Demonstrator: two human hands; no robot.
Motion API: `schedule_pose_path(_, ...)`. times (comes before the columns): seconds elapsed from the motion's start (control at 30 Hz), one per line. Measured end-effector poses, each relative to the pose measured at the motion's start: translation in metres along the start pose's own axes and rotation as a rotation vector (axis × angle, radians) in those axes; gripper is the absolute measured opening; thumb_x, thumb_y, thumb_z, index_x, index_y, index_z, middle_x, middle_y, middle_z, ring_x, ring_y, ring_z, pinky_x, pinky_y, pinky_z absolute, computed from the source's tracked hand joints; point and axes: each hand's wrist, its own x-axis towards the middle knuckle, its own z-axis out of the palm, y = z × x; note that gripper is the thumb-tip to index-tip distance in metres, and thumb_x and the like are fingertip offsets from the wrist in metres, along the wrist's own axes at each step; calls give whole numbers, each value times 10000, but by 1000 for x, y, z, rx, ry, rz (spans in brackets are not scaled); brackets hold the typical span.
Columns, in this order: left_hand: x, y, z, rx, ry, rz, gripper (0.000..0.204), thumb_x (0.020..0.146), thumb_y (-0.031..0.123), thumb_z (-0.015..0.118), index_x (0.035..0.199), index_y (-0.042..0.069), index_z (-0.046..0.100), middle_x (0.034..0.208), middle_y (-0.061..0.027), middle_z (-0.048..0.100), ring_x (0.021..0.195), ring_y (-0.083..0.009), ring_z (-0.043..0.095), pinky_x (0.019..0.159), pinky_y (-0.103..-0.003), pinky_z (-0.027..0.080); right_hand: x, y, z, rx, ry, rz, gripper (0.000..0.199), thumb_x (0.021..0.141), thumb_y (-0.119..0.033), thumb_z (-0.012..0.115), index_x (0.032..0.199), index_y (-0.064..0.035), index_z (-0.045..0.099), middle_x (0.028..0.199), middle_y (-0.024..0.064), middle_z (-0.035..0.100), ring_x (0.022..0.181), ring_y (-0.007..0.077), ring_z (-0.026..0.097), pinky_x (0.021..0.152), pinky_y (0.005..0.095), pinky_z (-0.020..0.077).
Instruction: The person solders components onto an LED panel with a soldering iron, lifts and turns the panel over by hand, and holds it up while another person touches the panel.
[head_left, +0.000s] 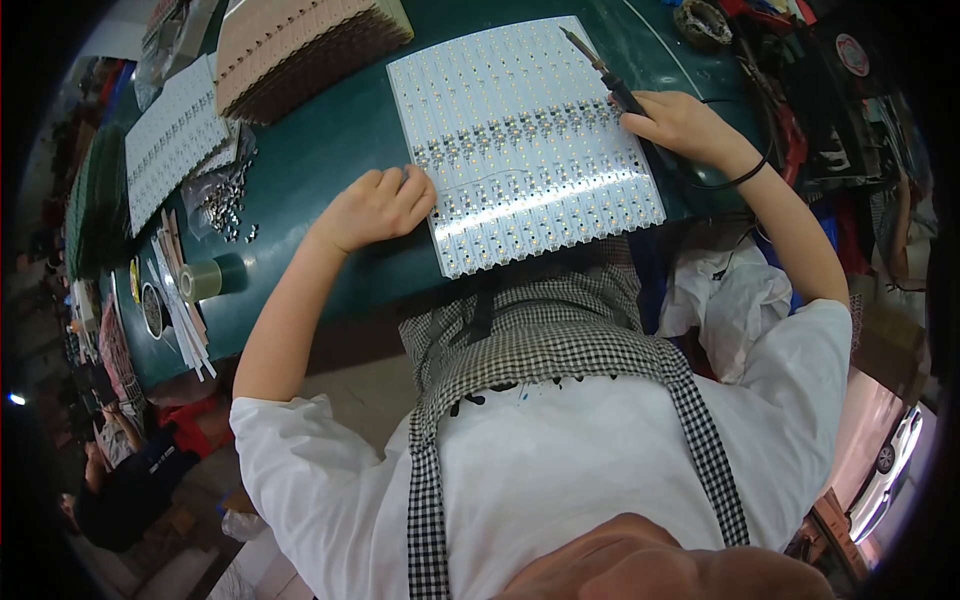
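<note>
A white panel of LED circuit boards (520, 150), covered in rows of small components, lies on the green table in front of me. My right hand (685, 125) is wrapped round the dark handle of a soldering iron (622, 95) over the panel's right edge. The iron's metal tip points up and left, above the panel's far right corner. At the panel's left edge my left hand (380, 207) is closed, its fingers curled. A thin, pale solder wire (490, 178) runs from those fingers in a curve over the panel.
A tall stack of boards (305, 55) stands at the far left. Beside it lie another white panel (178, 140), a bag of small metal parts (228, 200), a tape roll (201, 281) and pale strips (180, 310). A round tin (702, 24) sits far right; a black cable (740, 180) loops by my right wrist.
</note>
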Motion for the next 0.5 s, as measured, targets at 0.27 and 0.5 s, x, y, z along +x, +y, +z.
schedule_pose_path(0.27,3,-3,-5,-16,-68,80,97,707,144,540,776,76,530,701,11,498,573,-80,478,446,-201,330,6,5,-3,36,-113,-30,144,759,-90,521,860,-58,423,734,128,491,682,305,566,550,372,462)
schedule_pose_path(0.5,4,-10,1,-50,-36,152,72,712,151,535,736,84,524,651,23,468,562,-80,475,429,-206,311,10,5,-6,22,-120,-57,155,754,-80,522,874,-49,427,741,134,499,691,311,567,553,379,462)
